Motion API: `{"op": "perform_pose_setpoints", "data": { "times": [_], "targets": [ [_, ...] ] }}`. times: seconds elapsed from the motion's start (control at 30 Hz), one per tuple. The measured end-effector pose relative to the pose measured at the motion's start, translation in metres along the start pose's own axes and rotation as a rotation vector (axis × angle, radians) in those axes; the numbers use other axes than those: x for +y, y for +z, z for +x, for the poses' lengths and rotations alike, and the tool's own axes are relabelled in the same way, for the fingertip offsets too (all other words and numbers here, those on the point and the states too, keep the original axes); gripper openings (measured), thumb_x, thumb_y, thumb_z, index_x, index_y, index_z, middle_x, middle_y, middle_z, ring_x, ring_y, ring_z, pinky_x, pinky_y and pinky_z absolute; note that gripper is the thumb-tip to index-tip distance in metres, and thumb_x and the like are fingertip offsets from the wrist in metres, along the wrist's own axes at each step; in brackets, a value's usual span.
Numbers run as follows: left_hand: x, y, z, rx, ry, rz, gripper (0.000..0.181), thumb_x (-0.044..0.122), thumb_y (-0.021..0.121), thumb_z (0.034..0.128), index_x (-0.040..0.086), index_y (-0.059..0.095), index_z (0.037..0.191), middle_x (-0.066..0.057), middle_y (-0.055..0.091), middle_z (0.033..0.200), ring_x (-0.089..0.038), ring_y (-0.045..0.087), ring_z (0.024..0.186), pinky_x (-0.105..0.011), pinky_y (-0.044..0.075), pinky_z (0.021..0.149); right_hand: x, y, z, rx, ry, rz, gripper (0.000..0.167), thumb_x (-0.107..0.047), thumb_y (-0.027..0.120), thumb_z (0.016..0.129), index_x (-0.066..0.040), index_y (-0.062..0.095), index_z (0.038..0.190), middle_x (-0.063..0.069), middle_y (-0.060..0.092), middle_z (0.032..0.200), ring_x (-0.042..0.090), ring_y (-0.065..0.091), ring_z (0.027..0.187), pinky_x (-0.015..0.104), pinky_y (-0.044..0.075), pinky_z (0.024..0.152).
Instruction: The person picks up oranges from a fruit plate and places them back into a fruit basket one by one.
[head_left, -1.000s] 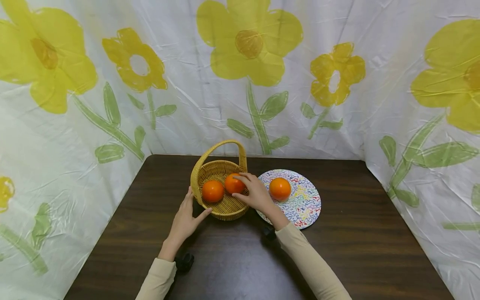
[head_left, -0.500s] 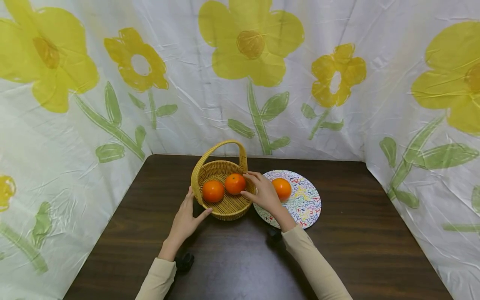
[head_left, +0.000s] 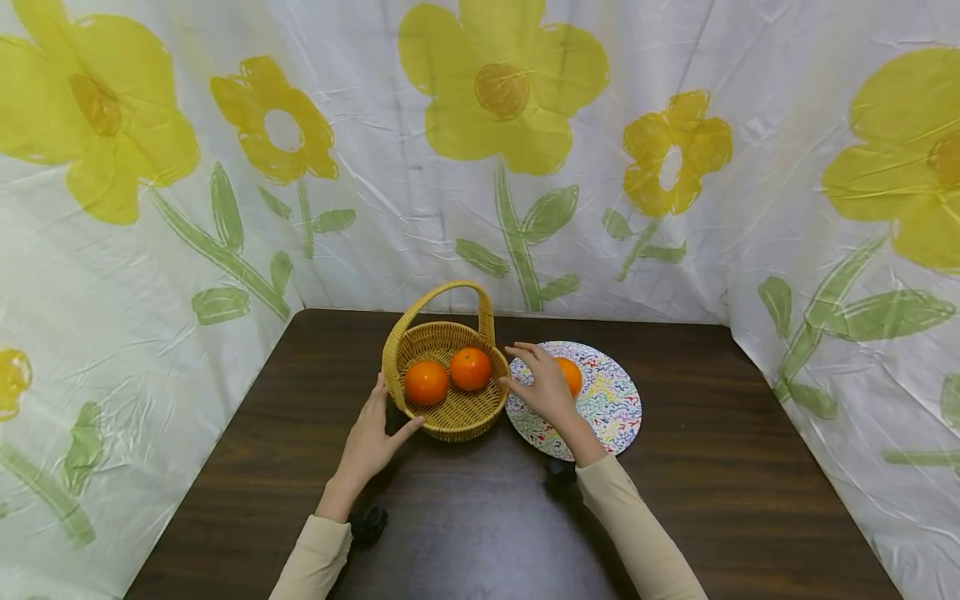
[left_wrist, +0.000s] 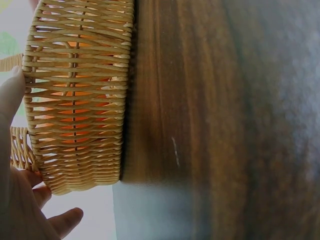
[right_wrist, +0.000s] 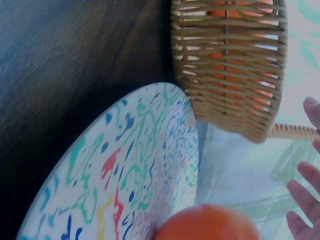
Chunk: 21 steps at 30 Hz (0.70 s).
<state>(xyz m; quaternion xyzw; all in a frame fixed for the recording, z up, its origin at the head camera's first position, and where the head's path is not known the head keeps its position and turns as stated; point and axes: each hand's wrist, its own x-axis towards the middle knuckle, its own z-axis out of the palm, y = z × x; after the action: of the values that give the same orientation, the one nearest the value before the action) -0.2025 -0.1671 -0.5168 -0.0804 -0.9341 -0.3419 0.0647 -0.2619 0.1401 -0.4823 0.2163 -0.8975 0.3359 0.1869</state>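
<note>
A wicker basket [head_left: 459,427] with a tall handle stands on the table, two oranges inside: one orange [head_left: 426,382] at left, another orange [head_left: 471,368] at right. My left hand [head_left: 370,439] rests against the basket's left side, fingers extended and thumb at the front rim. In the left wrist view the thumb touches the woven rim near the handle. My right hand [head_left: 546,390] hovers between basket and plate, fingers spread and holding nothing. Partly behind it, a third orange [head_left: 572,377] lies on the round, colourfully patterned plate [head_left: 611,412].
The dark wooden table [head_left: 720,467] extends around the basket and plate. White cloth [head_left: 390,208] with yellow flowers hangs behind and at both sides. The plate's left edge lies close to the basket.
My right hand has let go of the right orange in the basket and moved right, out over the plate. The left hand stays at the basket.
</note>
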Motion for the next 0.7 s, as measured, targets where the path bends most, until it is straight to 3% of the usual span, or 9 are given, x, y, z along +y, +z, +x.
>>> {"op": "perform_pose_setpoints", "data": {
  "times": [0.27, 0.5, 0.7],
  "targets": [
    [-0.001, 0.000, 0.000, 0.003, 0.000, 0.000, 0.096, 0.065, 0.054, 0.0807, 0.022, 0.005, 0.150, 0.000, -0.001, 0.156, -0.037, 0.017, 0.139, -0.063, 0.026, 0.102, 0.011, -0.006, -0.005, 0.031, 0.028, -0.024, 0.052, -0.028, 0.074, 0.080, -0.015, 0.057, 0.127, 0.009, 0.051, 0.130, 0.028, 0.048, 0.119, 0.047, 0.043, 0.096],
    [0.000, 0.000, 0.000, 0.006, -0.001, 0.000, 0.096, 0.065, 0.054, 0.0806, 0.019, 0.007, 0.151, 0.000, 0.000, 0.156, -0.036, 0.017, 0.139, -0.062, 0.026, 0.103, 0.019, -0.010, -0.008, 0.102, -0.002, -0.069, 0.052, -0.029, 0.076, 0.077, -0.015, 0.060, 0.124, 0.011, 0.055, 0.126, 0.029, 0.051, 0.115, 0.051, 0.040, 0.096],
    [0.001, -0.001, 0.000, 0.006, -0.003, 0.000, 0.098, 0.065, 0.055, 0.0805, 0.018, 0.005, 0.151, -0.002, 0.001, 0.156, -0.036, 0.017, 0.140, -0.062, 0.026, 0.103, 0.023, -0.013, -0.013, 0.140, 0.024, -0.052, 0.050, -0.025, 0.079, 0.074, -0.013, 0.063, 0.120, 0.010, 0.057, 0.123, 0.029, 0.052, 0.114, 0.052, 0.040, 0.095]
  ]
}}
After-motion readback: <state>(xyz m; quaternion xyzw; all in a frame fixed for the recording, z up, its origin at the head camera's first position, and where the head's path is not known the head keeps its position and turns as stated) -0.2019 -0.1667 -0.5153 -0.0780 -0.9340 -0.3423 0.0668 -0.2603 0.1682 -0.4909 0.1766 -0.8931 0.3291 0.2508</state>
